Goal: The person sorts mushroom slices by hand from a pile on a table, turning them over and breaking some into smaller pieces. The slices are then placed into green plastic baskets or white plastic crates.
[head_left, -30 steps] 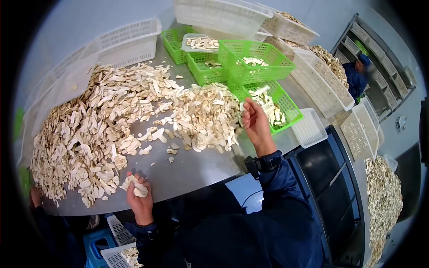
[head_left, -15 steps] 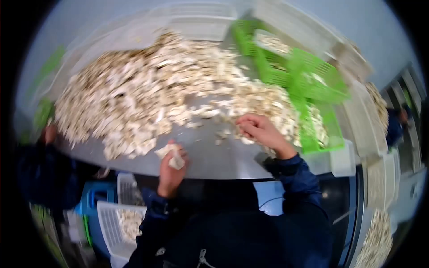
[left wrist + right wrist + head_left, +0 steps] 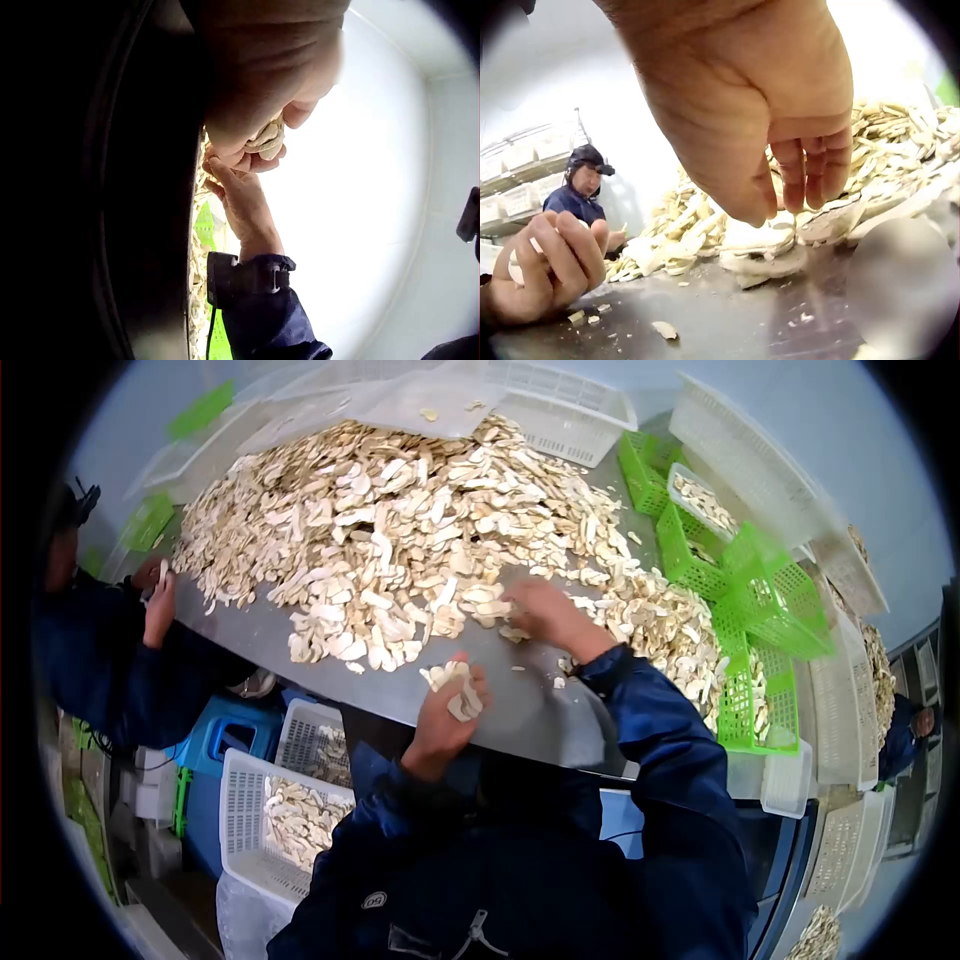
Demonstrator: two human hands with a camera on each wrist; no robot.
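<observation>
My left hand (image 3: pixel 440 720) is near the table's front edge, its fingers curled round several pale dried mushroom slices (image 3: pixel 465 705). The left wrist view shows some of these slices (image 3: pixel 268 142) poking out between thumb and fingers. At the near edge of the big heap of dried mushroom slices (image 3: pixel 370 510), my right hand (image 3: pixel 548 612) reaches down. In the right wrist view its fingers (image 3: pixel 792 176) point downward, thumb and fingers apart, with the tips right at a few slices (image 3: pixel 761 244) lying on the metal table (image 3: pixel 705 315).
Green baskets (image 3: pixel 690 565) with slices stand at the right, near white crates (image 3: pixel 745 460). Below the table's left front are white crates (image 3: pixel 240 815) of slices and a blue stool (image 3: pixel 235 735). Another person (image 3: pixel 100 630) works at the left end; one more (image 3: pixel 905 735) is far right.
The head view has swung left. My right hand has moved from beside the green basket to the front edge of the heap. The left hand keeps its slices.
</observation>
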